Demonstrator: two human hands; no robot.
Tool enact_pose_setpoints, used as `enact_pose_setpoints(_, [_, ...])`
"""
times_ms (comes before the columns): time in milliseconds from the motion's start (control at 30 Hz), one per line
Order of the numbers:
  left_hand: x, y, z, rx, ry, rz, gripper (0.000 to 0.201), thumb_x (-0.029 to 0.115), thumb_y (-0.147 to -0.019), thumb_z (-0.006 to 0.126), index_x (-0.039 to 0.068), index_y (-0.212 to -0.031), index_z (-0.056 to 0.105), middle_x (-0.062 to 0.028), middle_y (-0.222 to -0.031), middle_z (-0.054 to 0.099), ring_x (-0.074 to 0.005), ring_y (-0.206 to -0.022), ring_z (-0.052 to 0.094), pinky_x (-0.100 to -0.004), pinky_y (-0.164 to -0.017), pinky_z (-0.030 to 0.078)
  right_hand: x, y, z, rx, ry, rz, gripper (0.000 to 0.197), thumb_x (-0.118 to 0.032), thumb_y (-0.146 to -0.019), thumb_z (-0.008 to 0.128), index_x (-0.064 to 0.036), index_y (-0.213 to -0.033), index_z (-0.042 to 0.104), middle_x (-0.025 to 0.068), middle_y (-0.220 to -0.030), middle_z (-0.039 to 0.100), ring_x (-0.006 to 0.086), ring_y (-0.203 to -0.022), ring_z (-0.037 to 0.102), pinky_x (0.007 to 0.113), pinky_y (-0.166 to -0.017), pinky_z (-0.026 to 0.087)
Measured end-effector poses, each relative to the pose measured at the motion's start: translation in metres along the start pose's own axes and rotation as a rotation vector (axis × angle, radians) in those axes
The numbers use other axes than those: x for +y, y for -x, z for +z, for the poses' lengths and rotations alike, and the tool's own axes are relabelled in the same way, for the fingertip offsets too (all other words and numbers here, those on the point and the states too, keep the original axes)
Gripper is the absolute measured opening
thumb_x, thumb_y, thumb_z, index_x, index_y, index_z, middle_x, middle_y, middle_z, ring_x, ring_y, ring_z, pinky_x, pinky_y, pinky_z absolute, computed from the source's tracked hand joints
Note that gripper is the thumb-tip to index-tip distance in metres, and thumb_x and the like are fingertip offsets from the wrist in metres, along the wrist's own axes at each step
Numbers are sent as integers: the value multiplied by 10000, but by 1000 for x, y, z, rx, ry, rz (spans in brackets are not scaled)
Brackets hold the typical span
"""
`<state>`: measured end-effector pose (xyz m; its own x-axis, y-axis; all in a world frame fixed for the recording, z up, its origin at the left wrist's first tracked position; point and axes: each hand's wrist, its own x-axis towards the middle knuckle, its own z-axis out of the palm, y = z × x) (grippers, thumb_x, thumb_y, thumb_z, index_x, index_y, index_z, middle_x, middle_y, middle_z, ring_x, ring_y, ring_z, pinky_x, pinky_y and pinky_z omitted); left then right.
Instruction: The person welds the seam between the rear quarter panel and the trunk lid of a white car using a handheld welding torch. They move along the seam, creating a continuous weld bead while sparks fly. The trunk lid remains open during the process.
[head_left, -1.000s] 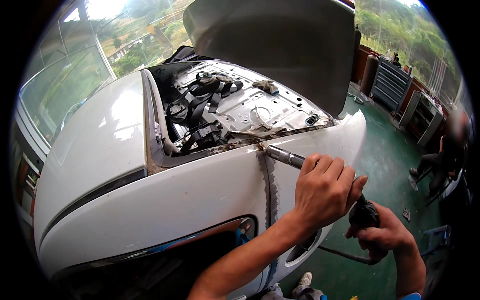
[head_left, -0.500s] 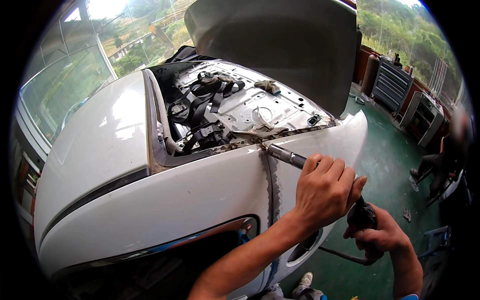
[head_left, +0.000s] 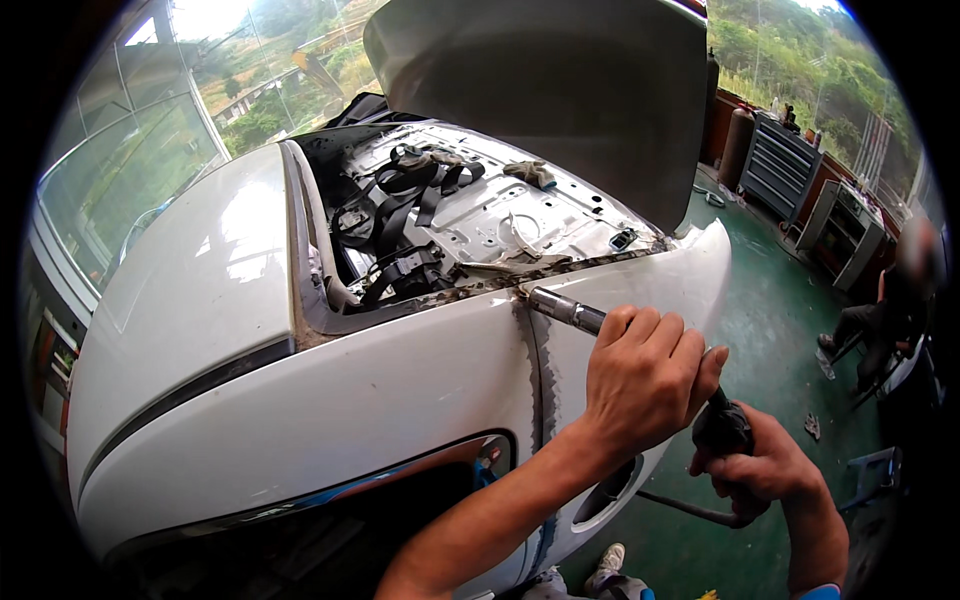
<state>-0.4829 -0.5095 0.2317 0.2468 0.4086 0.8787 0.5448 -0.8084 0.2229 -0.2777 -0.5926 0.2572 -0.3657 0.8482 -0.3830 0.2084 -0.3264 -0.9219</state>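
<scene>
My left hand [head_left: 645, 375] is wrapped round the dark neck of a welding torch [head_left: 568, 309], just behind its silver, tube-shaped nozzle. Lower down, my right hand [head_left: 770, 462] grips the torch's black rear handle [head_left: 722, 430], from which a dark cable [head_left: 690, 508] hangs. The nozzle tip rests at or very close to the upper end of a grey, bare-metal seam [head_left: 541, 370] in the white car body [head_left: 400, 370]. That spot lies beside the rough, scorched edge under the rear window opening. Whether the tip touches the metal I cannot tell.
Black seat belts [head_left: 405, 200] and a work glove [head_left: 530, 175] lie on the bare metal shelf. Beyond stands the raised trunk lid [head_left: 550, 90]. To the right are a tool cabinet [head_left: 780, 165], a gas cylinder [head_left: 736, 145], a blue stool [head_left: 872, 478] and a seated person [head_left: 890, 310].
The whole view has shifted very slightly. Both hands keep their grip on the torch, and its nozzle stays at the top of the seam.
</scene>
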Motion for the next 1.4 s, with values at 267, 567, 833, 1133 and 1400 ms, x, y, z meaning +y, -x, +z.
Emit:
enact_pose_setpoints(267, [1,-4,-1,56,26,24,258,203,-898,681,70,-715,558,-86,-723,539,-283,-708,535,-413,-790,392,-2,4,1,31,14,-31,354,7,-851,706,-11,-1165,544,91,-961,724,113,-689,635,273,-591,521])
enact_pose_setpoints(567, [8,5,3,7,5,-12,221,217,-918,664,67,-762,616,-84,-780,562,-271,-772,566,-463,-990,395,5,6,6,54,21,-48,307,-5,-865,702,-11,-1130,548,105,-954,730,104,-660,620,272,-577,513])
enact_pose_setpoints(833, [2,6,-4,-4,-18,-24,232,219,-918,665,70,-748,611,-83,-759,552,-270,-762,560,-459,-982,398,6,-3,6,9,23,-36,323,-10,-859,708,-5,-1137,544,111,-959,727,110,-647,625,275,-568,517])
enact_pose_setpoints(1133, [29,21,-7,-42,83,-20,207,234,-889,703,60,-995,663,-95,-976,644,-265,-996,643,-471,-1084,368,49,17,4,102,92,-145,374,-67,-819,772,9,-1128,575,82,-986,738,126,-893,680,306,-795,558])
enact_pose_setpoints(1400, [97,111,-43,-54,278,-73,188,202,-895,680,64,-1022,696,-106,-917,657,-309,-832,644,-459,-787,504,145,44,-9,273,-138,-304,339,-129,-887,672,-20,-1194,579,88,-919,670,115,-585,583,263,-500,497])
